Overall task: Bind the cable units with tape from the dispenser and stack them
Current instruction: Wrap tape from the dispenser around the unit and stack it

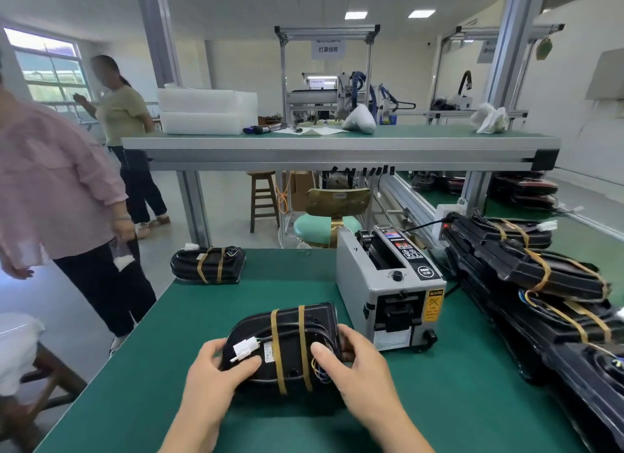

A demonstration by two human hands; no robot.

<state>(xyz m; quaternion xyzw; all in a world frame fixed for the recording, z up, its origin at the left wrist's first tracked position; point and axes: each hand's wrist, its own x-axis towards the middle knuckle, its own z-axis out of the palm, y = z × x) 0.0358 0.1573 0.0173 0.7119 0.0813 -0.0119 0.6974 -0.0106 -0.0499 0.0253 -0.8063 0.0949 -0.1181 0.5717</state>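
Gripping both hands, a black cable unit (287, 348) wears two tan tape bands (277, 351).

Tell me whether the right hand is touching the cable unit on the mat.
Touching. The head view shows the right hand holding the cable unit, with its thumb lying on top and its fingers curled round the right edge.

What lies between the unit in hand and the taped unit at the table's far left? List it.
Nothing visible does. The left hand and right hand grip the unit; only bare mat lies between it and the far unit. The dispenser stands to the right, off that line.
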